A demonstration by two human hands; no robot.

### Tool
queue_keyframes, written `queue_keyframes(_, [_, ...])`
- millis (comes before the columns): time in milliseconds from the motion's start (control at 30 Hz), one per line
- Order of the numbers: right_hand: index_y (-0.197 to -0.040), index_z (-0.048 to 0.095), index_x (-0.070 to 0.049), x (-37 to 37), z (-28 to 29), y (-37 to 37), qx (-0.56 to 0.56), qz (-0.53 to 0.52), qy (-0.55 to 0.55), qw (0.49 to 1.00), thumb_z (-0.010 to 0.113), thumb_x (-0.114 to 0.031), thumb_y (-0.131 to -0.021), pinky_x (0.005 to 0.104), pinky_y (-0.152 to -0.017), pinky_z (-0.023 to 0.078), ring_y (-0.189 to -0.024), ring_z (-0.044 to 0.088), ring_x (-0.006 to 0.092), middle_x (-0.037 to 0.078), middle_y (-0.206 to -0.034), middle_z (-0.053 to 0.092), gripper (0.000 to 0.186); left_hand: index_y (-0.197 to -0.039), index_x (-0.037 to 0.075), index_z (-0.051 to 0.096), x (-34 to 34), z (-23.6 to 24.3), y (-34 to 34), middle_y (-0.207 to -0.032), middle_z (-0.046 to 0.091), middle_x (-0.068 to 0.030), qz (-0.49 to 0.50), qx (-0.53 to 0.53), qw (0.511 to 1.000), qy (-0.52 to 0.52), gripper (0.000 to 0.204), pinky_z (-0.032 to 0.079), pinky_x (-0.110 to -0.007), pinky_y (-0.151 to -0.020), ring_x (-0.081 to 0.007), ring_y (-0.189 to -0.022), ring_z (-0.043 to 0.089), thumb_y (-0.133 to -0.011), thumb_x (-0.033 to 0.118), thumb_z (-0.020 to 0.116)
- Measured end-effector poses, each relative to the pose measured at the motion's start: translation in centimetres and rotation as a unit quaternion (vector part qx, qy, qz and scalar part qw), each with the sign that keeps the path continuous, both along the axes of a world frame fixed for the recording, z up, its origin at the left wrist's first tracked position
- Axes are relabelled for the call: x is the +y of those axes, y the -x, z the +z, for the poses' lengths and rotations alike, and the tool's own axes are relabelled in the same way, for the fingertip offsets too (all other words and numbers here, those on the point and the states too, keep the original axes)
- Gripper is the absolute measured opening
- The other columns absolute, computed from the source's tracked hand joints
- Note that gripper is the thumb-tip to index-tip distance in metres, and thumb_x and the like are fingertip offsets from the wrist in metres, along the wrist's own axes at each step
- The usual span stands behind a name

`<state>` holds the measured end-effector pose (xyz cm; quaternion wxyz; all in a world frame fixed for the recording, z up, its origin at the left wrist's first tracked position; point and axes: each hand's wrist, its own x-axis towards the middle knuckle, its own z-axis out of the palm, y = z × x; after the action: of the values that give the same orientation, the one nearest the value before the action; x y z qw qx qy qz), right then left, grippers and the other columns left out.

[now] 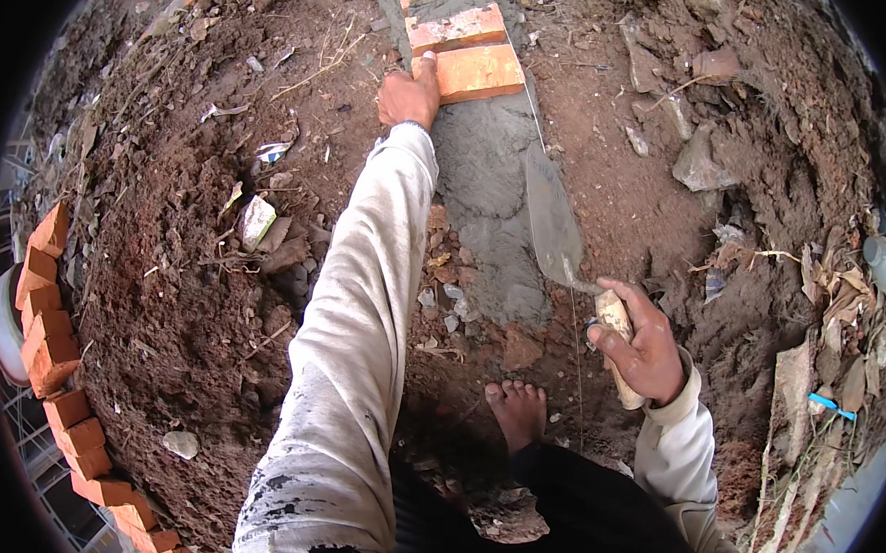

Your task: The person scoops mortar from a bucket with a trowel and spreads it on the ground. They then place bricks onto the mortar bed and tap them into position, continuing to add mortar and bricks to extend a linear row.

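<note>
My left hand [410, 98] reaches far forward and grips the left end of an orange brick [480, 72], its thumb lying on top. That brick rests across a strip of wet grey mortar [489, 194], just in front of another mortar-smeared brick [458, 28]. My right hand [647, 344] is wrapped round the wooden handle of a pointed trowel [554, 216]. The trowel's grey blade points away from me, along the right edge of the mortar. A thin string [577, 370] runs lengthwise beside the bricks, passing close to the blade.
Loose brown soil [206, 349] rises on the left, with several orange bricks [51, 347] lined along its far-left edge. Stones such as a grey rock [702, 160], dry leaves and litter lie on the right. My bare foot [518, 411] stands at the mortar's near end.
</note>
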<state>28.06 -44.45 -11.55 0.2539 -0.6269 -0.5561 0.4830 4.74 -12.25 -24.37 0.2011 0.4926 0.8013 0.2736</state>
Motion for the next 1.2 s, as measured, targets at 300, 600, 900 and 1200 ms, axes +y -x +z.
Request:
queue_keyframes(300, [-0.120, 0.043, 0.001, 4.5, -1.5, 0.7, 0.132, -0.168, 0.109, 0.971, 0.059, -0.015, -0.086, 0.0262, -0.057, 0.048, -0.061, 0.056, 0.0129, 0.009, -0.085, 0.056, 0.041, -0.128, 0.014, 0.056, -1.9, 0.2, 3.5, -0.144, 0.038, -0.0156, -0.330, 0.124, 0.927, -0.130, 0.063, 0.041, -0.043, -0.103, -0.0327, -0.128, 0.044, -0.075, 0.045, 0.073])
queue_keyframes(600, [-0.124, 0.043, 0.008, 15.3, -1.7, 4.6, -0.129, -0.043, -0.082, 0.987, 0.057, -0.013, -0.081, 0.0456, -0.086, 0.046, -0.098, 0.060, 0.0445, 0.032, -0.106, 0.059, 0.050, -0.122, 0.011, 0.063, -0.3, -0.4, 4.1, -0.137, 0.045, -0.0190, -0.418, 0.105, 0.897, -0.102, 0.052, 0.042, -0.042, -0.103, -0.0363, -0.120, 0.051, -0.074, 0.028, 0.077])
queue_keyframes(900, [-0.138, 0.040, -0.001, 18.2, -3.9, 4.8, -0.202, -0.051, -0.134, 0.969, 0.054, -0.015, -0.081, 0.0477, -0.090, 0.047, -0.099, 0.060, 0.0460, 0.031, -0.107, 0.061, 0.060, -0.124, 0.009, 0.060, -0.2, 1.3, 3.3, -0.136, 0.043, -0.0226, -0.451, 0.156, 0.878, -0.046, 0.053, 0.045, -0.041, -0.100, -0.0369, -0.116, 0.054, -0.076, 0.025, 0.075])
queue_keyframes(1200, [-0.136, 0.044, -0.001, 18.5, -5.1, 4.7, -0.186, -0.053, -0.153, 0.969, 0.056, -0.016, -0.082, 0.0452, -0.090, 0.048, -0.101, 0.060, 0.0447, 0.029, -0.110, 0.061, 0.057, -0.131, 0.022, 0.055, 0.4, 0.4, 3.1, -0.131, 0.046, -0.0211, -0.474, 0.213, 0.852, -0.062, 0.052, 0.046, -0.042, -0.099, -0.0370, -0.115, 0.053, -0.081, 0.023, 0.070])
